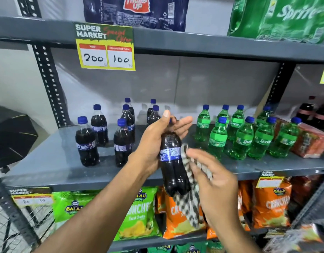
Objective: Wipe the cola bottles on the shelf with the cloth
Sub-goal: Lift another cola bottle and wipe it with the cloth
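My left hand (157, 136) grips a dark cola bottle (173, 167) by its neck and shoulder, holding it tilted in front of the grey shelf (48, 157). My right hand (212, 181) presses a black-and-white checked cloth (189, 199) against the bottle's right side; the cloth's end hangs below the bottle. Several more cola bottles (87, 143) with blue caps stand on the shelf's left half, behind and left of my hands. The held bottle's cap is hidden by my left fingers.
Green Sprite bottles (243, 136) stand on the right half of the shelf, beside an orange pack (311, 141). A price sign (105, 47) hangs from the upper shelf. Snack bags (139, 212) fill the lower shelf. A perforated upright (49, 84) stands at left.
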`<state>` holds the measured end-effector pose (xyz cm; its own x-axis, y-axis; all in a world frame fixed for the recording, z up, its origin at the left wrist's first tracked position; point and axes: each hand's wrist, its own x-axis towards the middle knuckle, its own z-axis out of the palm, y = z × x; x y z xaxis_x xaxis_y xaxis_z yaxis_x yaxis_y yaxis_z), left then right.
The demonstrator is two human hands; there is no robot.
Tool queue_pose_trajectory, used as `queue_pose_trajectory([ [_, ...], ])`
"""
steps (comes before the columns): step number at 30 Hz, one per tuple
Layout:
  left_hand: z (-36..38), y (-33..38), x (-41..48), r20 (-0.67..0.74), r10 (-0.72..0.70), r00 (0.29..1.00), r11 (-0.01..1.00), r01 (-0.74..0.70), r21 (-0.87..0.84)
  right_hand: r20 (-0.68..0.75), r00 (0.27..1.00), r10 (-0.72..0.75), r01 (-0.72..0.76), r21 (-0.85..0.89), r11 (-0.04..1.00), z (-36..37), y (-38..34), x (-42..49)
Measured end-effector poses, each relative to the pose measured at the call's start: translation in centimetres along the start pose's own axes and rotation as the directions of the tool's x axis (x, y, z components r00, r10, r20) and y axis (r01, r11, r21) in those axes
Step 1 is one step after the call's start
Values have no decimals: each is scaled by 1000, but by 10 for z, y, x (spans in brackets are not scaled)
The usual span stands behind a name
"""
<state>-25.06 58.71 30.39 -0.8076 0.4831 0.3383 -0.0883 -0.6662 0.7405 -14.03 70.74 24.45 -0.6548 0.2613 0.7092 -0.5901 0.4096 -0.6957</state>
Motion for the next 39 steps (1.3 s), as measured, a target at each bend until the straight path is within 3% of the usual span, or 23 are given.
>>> queue_pose_trajectory([
  [3, -11, 6, -1, -83, 30, 996, 999, -28, 26, 88, 975, -206, 219, -174, 960, -7, 4, -31],
  [8, -6, -5, -8, -65, -30, 997, 997, 34, 63, 273, 861, -429, 507, -411, 758, -3, -18, 8],
  [11, 0, -3, -11, -4, -69, 998, 997, 70, 41, 430, 791, -436, 609, -477, 634, 5, -43, 34],
  [16, -7, 11, -12, -54, -22, 998, 997, 26, 66, 770, 528, -358, 843, -425, 331, 1, -59, 16],
  [19, -11, 18, -14, -50, 13, 999, 997, -9, 79, 853, 417, -315, 902, -347, 256, 0, -56, -9],
  [22, -9, 17, -16, -16, 10, 1000, 993, -8, 118, 833, 437, -338, 896, -371, 245, 1, -64, 0],
  [25, -4, 14, -19, 55, -8, 998, 989, 0, 145, 736, 559, -382, 828, -478, 292, 3, -79, 29],
  [27, -1, 16, -20, 81, 4, 997, 987, -16, 157, 703, 600, -382, 800, -509, 318, 6, -82, 31],
  [32, -5, 25, -19, 56, 57, 997, 983, -66, 169, 815, 437, -379, 892, -342, 295, 9, -51, -12],
  [34, -5, 24, -21, 78, 44, 996, 980, -58, 190, 808, 429, -405, 898, -332, 288, 7, -50, -4],
  [39, -1, 20, -22, 131, -23, 991, 977, -6, 211, 612, 622, -489, 781, -443, 440, 1, -68, 39],
])
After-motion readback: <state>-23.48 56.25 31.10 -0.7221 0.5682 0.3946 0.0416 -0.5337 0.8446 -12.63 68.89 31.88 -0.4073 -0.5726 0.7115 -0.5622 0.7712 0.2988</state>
